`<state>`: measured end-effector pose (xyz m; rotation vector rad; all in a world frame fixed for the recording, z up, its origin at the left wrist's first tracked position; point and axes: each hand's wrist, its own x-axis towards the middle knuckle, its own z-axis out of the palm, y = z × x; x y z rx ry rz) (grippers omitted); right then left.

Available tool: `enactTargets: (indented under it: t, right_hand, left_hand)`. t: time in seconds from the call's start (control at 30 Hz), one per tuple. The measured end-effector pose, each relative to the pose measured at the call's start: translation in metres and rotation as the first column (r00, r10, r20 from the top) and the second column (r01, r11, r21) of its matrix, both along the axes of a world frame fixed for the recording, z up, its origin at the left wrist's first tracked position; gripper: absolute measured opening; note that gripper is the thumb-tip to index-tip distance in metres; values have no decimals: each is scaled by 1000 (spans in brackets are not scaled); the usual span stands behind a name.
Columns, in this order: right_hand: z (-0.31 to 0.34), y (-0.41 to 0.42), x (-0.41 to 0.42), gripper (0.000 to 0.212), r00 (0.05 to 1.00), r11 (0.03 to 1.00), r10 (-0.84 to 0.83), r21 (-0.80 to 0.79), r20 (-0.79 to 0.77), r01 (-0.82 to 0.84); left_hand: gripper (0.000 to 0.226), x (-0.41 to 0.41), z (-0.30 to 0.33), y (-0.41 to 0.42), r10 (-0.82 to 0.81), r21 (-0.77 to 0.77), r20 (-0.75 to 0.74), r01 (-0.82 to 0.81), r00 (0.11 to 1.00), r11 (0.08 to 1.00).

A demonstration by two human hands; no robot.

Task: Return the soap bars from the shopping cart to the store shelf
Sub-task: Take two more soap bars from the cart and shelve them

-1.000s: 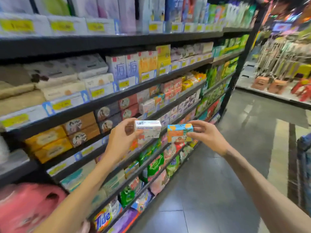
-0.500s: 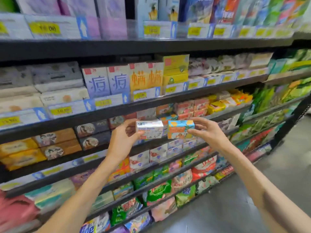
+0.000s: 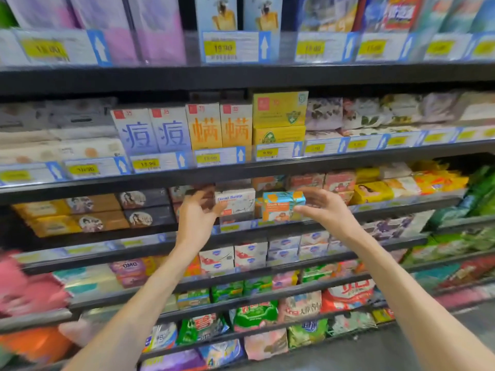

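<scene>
On the middle shelf two soap boxes stand side by side among the stocked rows. My left hand pinches the left end of the white goat soap box, thumb in front and fingers curled behind. My right hand holds the right end of the orange and blue soap box, thumb at its lower corner and fingers spread over its top. Both boxes sit just behind the shelf's price-tag strip, on top of other boxes. The shopping cart is out of view.
Black shelves run across the whole view. Tall blue and orange boxes stand one shelf up. Brown and yellow soap boxes lie to the left, yellow packs to the right, detergent bags below. Grey floor shows at the bottom right.
Both hands have moved forward and carried the two boxes from in front of the shelf into the middle shelf row. The view has turned to face the shelves squarely.
</scene>
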<state>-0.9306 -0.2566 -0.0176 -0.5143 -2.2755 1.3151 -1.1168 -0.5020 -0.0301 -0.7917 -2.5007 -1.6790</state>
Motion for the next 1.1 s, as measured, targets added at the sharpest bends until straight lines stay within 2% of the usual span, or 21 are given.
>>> enactTargets:
  t: [0.17,0.37,0.6,0.73,0.93,1.1]
  right_hand:
    - [3,4,-8,53,1000,1000,8,5,4,-8]
    - [-2,7,-14,47,1000,1000,2,10,8,-2]
    - [-6,5,-22,46,999,999,-34,16,-1,34]
    - [-9,2,-29,40,999,998,-47,38,-23,47]
    - [-6,1,-39,54,996,995,-77,61,-46,79]
    - [-10,-3,-44,49,984,971,-160,167,-81,171]
  left_hand:
    - [42,0,2,12,29,-26,-27,-30,999,999]
    - [37,3,-6,20,132,-108,-98,-142,986,984]
    - [31,9,-9,31,162,-156,-223,-200,961,967]
    - [32,8,-12,32,171,-163,-241,-214,955,963]
    - [31,5,-14,32,141,-174,-234,-185,962,967]
    - [34,7,-14,32,145,-170,-227,-186,963,968]
